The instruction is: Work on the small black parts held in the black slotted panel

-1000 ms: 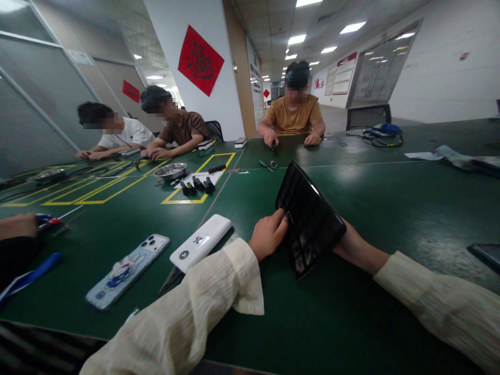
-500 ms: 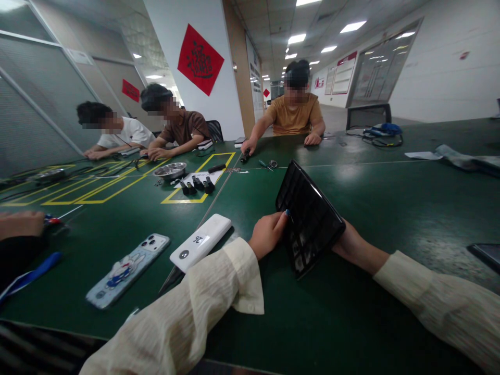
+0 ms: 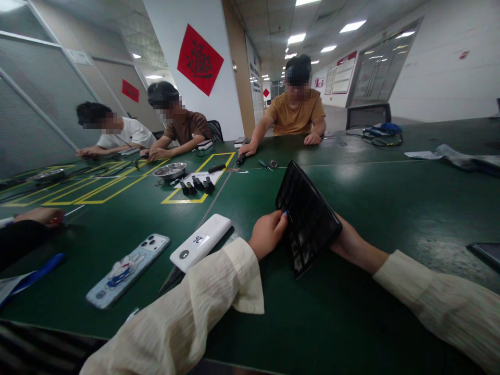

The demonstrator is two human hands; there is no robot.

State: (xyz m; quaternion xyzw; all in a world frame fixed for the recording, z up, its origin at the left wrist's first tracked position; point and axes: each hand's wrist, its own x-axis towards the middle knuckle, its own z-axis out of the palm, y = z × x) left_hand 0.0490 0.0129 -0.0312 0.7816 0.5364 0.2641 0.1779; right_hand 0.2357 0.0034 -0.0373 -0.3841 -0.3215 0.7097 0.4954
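Observation:
I hold a glossy black tablet (image 3: 308,219) tilted up on its near edge over the green table (image 3: 351,312). My left hand (image 3: 267,234) is closed on its left edge, thumb on the front face. Behind the tablet's right side is my right hand (image 3: 347,242); its fingers are hidden by the tablet. Both arms wear cream sleeves.
Left of my hand lie a white power bank (image 3: 201,242) and a phone in a cartoon case (image 3: 128,271). Further off are a metal bowl (image 3: 171,170) and small black parts (image 3: 197,185) in a yellow outline. Three people sit across the table; another person's hand (image 3: 39,215) is at the far left. A dark device (image 3: 486,255) lies at right.
The tablet has tipped slightly more upright and nearer to me. The person in the orange shirt has reached a hand out to the left. The hand at far left has shifted right.

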